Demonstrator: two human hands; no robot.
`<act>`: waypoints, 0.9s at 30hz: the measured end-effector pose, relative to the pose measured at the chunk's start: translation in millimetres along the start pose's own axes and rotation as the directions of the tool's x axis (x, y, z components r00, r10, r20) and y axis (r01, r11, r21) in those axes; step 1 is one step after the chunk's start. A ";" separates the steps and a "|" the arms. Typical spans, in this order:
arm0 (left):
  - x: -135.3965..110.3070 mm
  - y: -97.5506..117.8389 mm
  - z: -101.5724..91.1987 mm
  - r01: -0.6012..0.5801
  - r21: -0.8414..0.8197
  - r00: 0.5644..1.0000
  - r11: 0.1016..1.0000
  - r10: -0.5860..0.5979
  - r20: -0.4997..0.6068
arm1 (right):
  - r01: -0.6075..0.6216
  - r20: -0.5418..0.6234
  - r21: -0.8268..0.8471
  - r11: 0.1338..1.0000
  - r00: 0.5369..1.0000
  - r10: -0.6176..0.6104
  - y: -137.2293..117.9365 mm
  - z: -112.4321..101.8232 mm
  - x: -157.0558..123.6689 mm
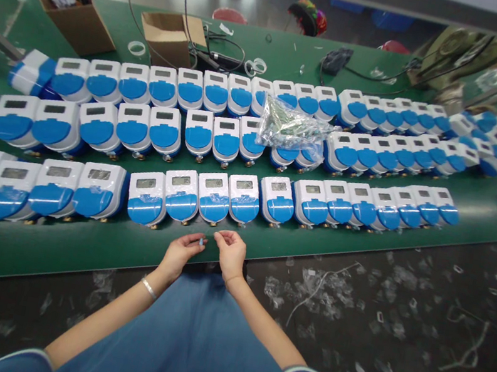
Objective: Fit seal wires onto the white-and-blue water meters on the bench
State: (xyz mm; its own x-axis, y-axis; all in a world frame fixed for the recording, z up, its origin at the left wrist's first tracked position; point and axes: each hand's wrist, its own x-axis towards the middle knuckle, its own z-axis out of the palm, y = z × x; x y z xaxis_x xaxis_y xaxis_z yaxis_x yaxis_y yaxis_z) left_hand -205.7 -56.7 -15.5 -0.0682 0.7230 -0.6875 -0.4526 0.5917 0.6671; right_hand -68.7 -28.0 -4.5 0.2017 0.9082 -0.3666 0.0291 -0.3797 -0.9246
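My left hand (pixel 180 254) is at the bench's front edge, fingers pinched on a small pale blue piece (pixel 201 242) too tiny to identify. Close to its right, my right hand (pixel 231 254) has thumb and forefinger pressed together; whatever lies between them cannot be made out. Just beyond both hands stands the front row of white and blue meters with small grey displays, among them one meter (pixel 213 198) straight ahead and its right neighbour (pixel 243 199). Neither hand touches a meter. Clear film shows on some of the front meters.
Two more rows of meters (pixel 197 133) stand behind. A clear plastic bag (pixel 289 126) of small greenish parts lies across them. Cardboard boxes (pixel 163 38), cables and tape rings (pixel 137 48) sit at the back. Plastic scraps (pixel 326 291) litter the dark floor.
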 end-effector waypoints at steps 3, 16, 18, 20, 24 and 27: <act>-0.6 -0.3 0.2 0.003 0.003 1.000 1.000 -0.003 -0.004 | -0.004 -0.002 0.008 1.000 1.000 0.004 0.4 0.1 -0.5; -3.0 1.6 2.0 -0.013 0.031 1.000 0.999 0.013 0.002 | -0.005 -0.006 -0.002 1.000 1.000 0.005 -3.6 1.5 -4.1; -3.3 1.5 2.4 -0.009 0.029 1.000 1.000 0.009 0.008 | -0.009 -0.005 0.003 1.000 1.000 0.009 -2.3 1.9 -4.2; -4.4 2.7 3.4 0.014 0.006 1.000 1.000 -0.014 0.019 | -0.027 -0.005 0.012 1.000 1.000 0.027 0.9 2.6 -3.1; -6.3 7.2 4.8 0.078 -0.130 0.997 0.988 -0.079 0.001 | -0.132 -0.001 0.060 0.989 0.991 0.132 8.0 4.9 0.5; -4.7 8.7 4.1 0.116 -0.208 0.992 0.971 -0.124 -0.025 | -0.219 0.021 0.138 0.966 0.976 0.218 7.7 6.9 0.8</act>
State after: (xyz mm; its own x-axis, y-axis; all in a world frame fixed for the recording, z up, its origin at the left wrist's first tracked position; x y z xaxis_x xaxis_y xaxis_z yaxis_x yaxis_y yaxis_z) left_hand -205.7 -53.5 -5.3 -0.0335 0.6352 -0.7716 -0.6325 0.5843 0.5085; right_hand -75.0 -29.0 -12.6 0.1826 0.8073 -0.5612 -0.1513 -0.5410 -0.8273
